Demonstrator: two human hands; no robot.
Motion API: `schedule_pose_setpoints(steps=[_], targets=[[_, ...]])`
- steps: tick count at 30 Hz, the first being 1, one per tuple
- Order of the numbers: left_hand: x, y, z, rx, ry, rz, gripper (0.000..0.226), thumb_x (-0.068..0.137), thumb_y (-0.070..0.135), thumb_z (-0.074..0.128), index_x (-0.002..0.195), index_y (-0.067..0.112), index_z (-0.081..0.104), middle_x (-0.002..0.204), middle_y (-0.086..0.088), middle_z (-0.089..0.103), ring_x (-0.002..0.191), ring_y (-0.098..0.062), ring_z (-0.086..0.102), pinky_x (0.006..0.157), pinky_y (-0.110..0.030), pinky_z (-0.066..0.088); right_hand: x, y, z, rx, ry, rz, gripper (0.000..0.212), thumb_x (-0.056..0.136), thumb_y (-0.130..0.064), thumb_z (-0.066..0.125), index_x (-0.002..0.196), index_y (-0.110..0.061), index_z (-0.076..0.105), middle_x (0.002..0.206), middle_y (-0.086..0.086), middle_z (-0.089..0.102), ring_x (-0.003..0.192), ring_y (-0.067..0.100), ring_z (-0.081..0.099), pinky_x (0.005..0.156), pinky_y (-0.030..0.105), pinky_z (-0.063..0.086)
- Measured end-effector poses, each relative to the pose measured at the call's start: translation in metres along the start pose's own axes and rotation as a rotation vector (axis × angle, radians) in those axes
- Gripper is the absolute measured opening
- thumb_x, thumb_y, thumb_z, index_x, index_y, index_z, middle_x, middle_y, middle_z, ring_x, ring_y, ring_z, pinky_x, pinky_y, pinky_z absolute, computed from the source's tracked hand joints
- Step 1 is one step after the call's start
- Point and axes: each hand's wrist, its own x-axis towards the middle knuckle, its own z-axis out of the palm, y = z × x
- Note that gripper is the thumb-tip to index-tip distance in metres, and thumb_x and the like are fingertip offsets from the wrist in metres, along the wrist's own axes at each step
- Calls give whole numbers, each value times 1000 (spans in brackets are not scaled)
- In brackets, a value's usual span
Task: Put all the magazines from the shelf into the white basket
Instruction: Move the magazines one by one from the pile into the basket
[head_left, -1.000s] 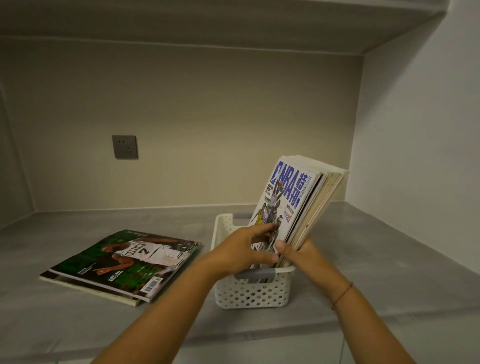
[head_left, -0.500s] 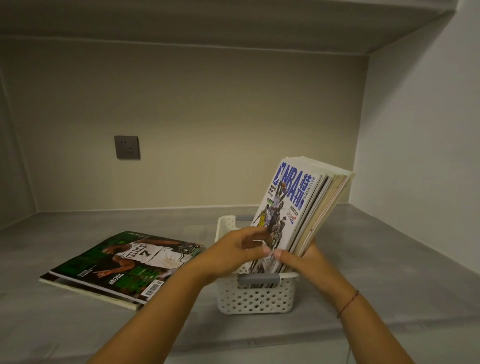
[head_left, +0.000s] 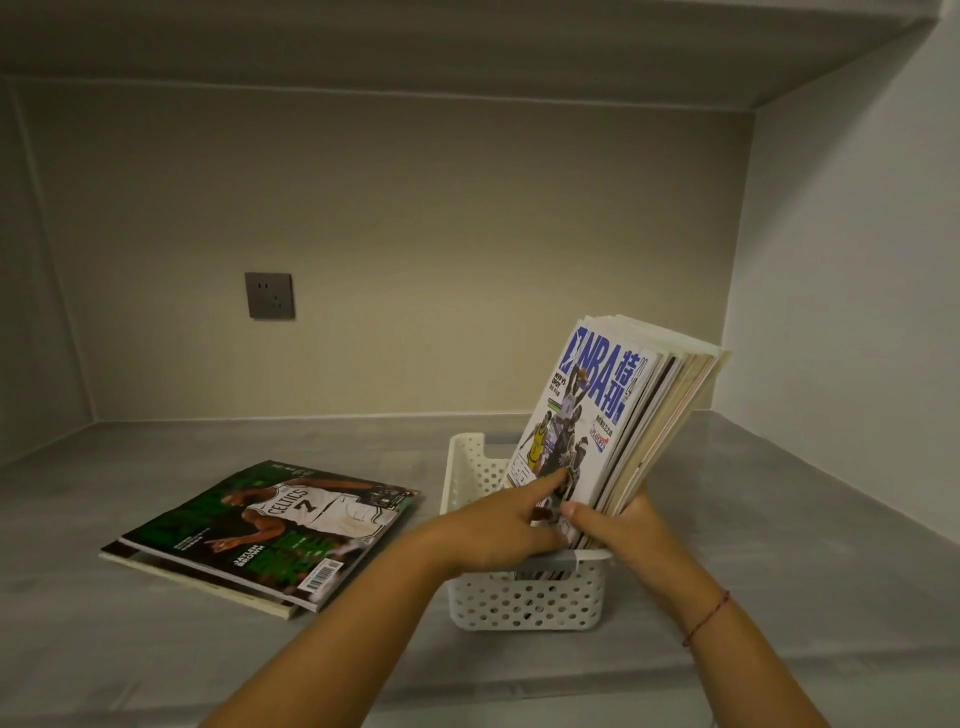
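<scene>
A white perforated basket (head_left: 524, 603) stands on the grey shelf (head_left: 156, 649). Several magazines (head_left: 618, 415) stand in it, leaning to the right, the front one with a blue NBA title. My right hand (head_left: 618, 525) grips the stack's lower edge from the right, thumb on the front cover. My left hand (head_left: 498, 525) rests against the front cover, index finger stretched out on it. To the left, a green Celtics magazine (head_left: 275, 525) lies flat on top of another one.
A grey wall socket (head_left: 269, 295) sits on the back wall. The right side wall (head_left: 841, 338) stands close behind the leaning stack. Another shelf board (head_left: 467, 41) closes the space above.
The stack in the basket has stayed leaning right. My left hand's fingers have shifted on the front cover, the index finger now pointing out. The view has drifted slightly.
</scene>
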Motion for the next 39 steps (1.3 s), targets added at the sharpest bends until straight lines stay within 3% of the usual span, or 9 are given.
schedule_pose_setpoints(steps=[5,8,11,13,18,23,28,35,39], targets=[[-25,-34,-33,53,630,-79,42,95,32,53,136,35,47,142,10,47,129,-14,46,102,-35,39,0,1,-2,-27,-12,64,40,75,-21,72,103,-44,55,107,-17,66,98,2,63,75,15,51],[-56,-88,-66,104,1083,-509,54,90,37,60,138,19,44,141,-9,47,125,-29,48,102,-47,42,-1,0,-2,-18,-3,82,39,76,-21,71,102,-43,53,104,-21,63,94,-3,61,64,8,49],[-93,-143,-83,185,1104,-1042,93,79,61,61,145,5,28,150,-22,30,138,-39,27,112,-54,25,-1,-2,-1,-11,3,86,40,76,-18,71,104,-41,52,104,-20,61,86,-9,61,61,7,49],[-109,-166,-82,168,1065,-1149,116,69,72,62,150,4,13,157,-23,10,144,-40,10,117,-53,12,-1,-2,0,-11,12,81,43,76,-17,71,107,-39,51,103,-21,60,86,-10,61,62,8,49],[-112,-171,-83,70,1110,-1148,123,68,62,72,151,6,1,156,-28,0,145,-42,1,118,-51,5,-3,-3,0,-6,5,81,36,73,-20,71,98,-40,55,91,-24,66,81,-14,63,57,5,48],[-126,-171,-96,1,1174,-1086,102,69,40,81,144,9,21,142,-30,33,129,-45,36,104,-54,37,-4,-4,1,-13,12,87,39,75,-22,70,102,-42,51,102,-23,61,89,-7,59,65,10,46],[-142,-173,-103,-210,1280,-1067,85,67,21,86,132,-2,38,125,-29,51,108,-43,56,88,-53,51,-4,-6,2,-7,4,79,38,76,-19,69,99,-42,52,101,-23,61,90,-5,58,68,12,45],[-146,-170,-102,-434,1380,-809,40,88,11,63,123,0,48,114,-24,61,85,-34,61,71,-44,52,-2,-4,1,0,-6,98,35,76,-17,69,100,-39,56,102,-18,64,93,-2,60,71,16,47],[-129,-147,-98,-352,1402,-608,34,95,12,51,127,8,41,116,-17,58,98,-37,60,81,-48,52,-1,-2,1,-5,0,100,43,75,-20,70,110,-36,52,105,-16,63,96,1,59,77,21,48]])
